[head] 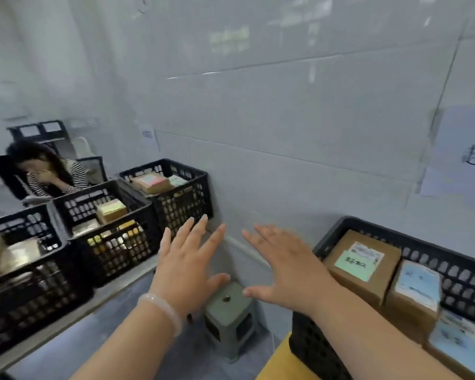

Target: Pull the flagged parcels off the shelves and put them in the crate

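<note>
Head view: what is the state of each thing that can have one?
Left hand: open, fingers spread, empty.
Right hand: open, fingers spread, empty.
Black lattice plastic crate at right: partly filled with labelled brown cardboard parcels.
Three black plastic crates at left: hold parcels.
Grey-green plastic stool: upright on floor.

1. One head-worn view, above the green stool, tilted forward and down.
2. Faces the grey wall behind the stool.
3. Black crate right of stool, crate row left of it, at frame edges.
</note>
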